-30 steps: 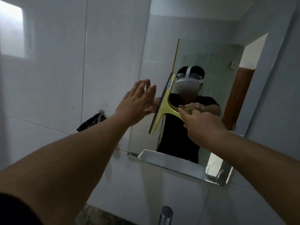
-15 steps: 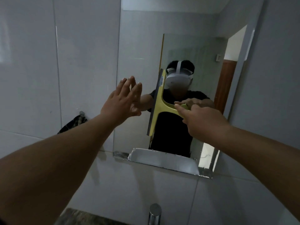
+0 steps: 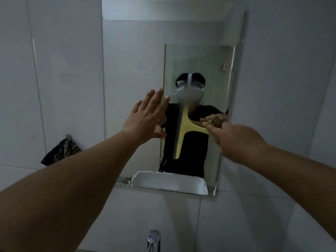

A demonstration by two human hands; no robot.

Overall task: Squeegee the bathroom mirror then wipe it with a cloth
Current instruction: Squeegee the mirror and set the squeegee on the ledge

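Note:
The frameless bathroom mirror (image 3: pixel 138 51) hangs on the white tiled wall straight ahead. My right hand (image 3: pixel 236 140) grips the handle of a yellow squeegee (image 3: pixel 183 131), whose blade stands upright against the glass near the mirror's middle. My left hand (image 3: pixel 145 117) is raised with straight, spread fingers at the mirror's left part, just left of the blade; whether it touches the glass I cannot tell. A dark patterned cloth (image 3: pixel 61 151) hangs from a wall hook to the left of the mirror.
A chrome tap (image 3: pixel 154 240) rises at the bottom centre below the mirror. The mirror reflects a person in a black shirt, a white basin edge and a doorway. White tiles surround the mirror on all sides.
The view has swung so the mirror sits more centred. The squeegee blade has turned closer to vertical and moved right across the glass; my left hand stays raised beside it.

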